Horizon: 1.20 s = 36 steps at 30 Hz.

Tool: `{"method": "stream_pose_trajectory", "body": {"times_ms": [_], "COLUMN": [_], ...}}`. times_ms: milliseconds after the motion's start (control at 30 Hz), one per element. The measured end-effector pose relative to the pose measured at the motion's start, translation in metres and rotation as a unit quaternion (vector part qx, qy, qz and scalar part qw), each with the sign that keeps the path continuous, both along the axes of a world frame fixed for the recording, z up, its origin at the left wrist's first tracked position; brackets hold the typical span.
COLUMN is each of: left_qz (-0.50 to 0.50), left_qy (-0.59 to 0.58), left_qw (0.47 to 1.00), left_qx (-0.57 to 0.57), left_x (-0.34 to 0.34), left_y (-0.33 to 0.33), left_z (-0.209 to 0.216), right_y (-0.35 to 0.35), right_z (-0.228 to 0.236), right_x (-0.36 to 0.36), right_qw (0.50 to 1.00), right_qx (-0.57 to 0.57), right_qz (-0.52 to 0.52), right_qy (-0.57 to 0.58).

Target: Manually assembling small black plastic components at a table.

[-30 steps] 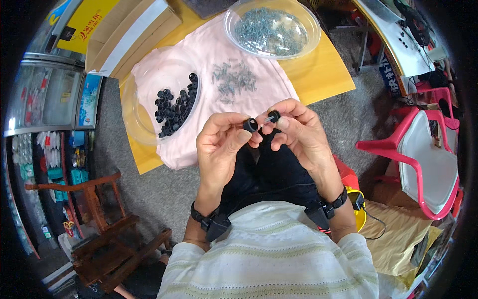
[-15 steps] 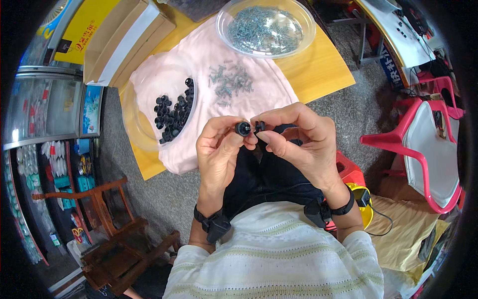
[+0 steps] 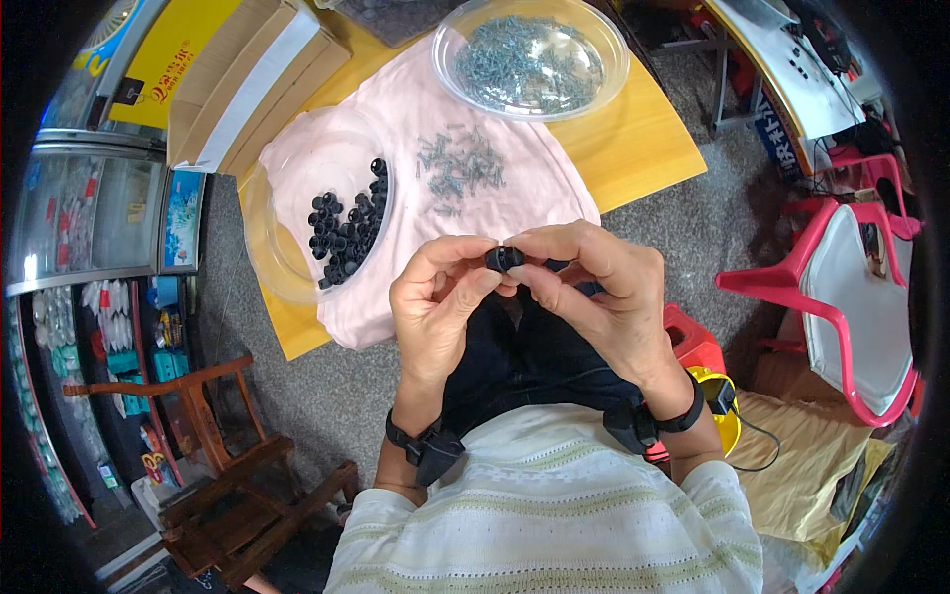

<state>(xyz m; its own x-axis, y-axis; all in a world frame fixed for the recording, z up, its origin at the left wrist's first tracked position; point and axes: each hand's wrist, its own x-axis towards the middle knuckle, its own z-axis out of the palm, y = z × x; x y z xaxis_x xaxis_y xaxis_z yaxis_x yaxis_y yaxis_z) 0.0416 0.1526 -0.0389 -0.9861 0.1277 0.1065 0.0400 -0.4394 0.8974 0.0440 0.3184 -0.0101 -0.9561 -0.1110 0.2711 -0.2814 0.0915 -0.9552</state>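
Observation:
My left hand (image 3: pixel 435 307) and my right hand (image 3: pixel 599 297) meet over my lap, both closed in a pinch on a small round black plastic part (image 3: pixel 505 258). It looks like two black pieces pressed together, one held from each side. Beyond them, a pink cloth (image 3: pixel 416 109) covers much of the yellow table. Loose screws (image 3: pixel 460 163) lie spread on the cloth. To the left, a clear round tray (image 3: pixel 259 238) holds many small black parts (image 3: pixel 341 238). A clear bowl (image 3: pixel 623 74) of silvery screws stands at the far edge.
Cardboard boxes (image 3: pixel 257 94) stand at the table's far left. A wooden chair (image 3: pixel 213 445) is at the lower left, beside glass-fronted shelves (image 3: pixel 89 218). At right are a pink chair (image 3: pixel 782 267) and a white-topped table (image 3: pixel 792 69).
The two black pieces, held slightly apart before, have come together between my fingertips. My hands have drawn a little closer to each other.

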Motion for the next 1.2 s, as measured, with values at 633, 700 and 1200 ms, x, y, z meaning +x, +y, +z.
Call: {"method": "stream_pose_trajectory", "body": {"times_ms": [633,700,1200], "left_qz": [0.026,0.030,0.027], "left_qy": [-0.005,-0.006,-0.024], "left_qw": [0.999,0.999,0.999], "left_qx": [-0.024,-0.029,0.014], "left_x": [0.000,0.000,0.000], "left_y": [0.006,0.005,0.003], "left_z": [-0.003,-0.006,-0.009], "right_y": [-0.005,-0.005,-0.012], "right_z": [-0.013,-0.014,-0.018], "right_x": [0.002,0.002,0.000], "right_qw": [0.988,0.987,0.977], "right_qx": [0.100,0.103,0.135], "right_qz": [-0.032,-0.034,-0.044], "right_qy": [0.115,0.121,0.158]}}
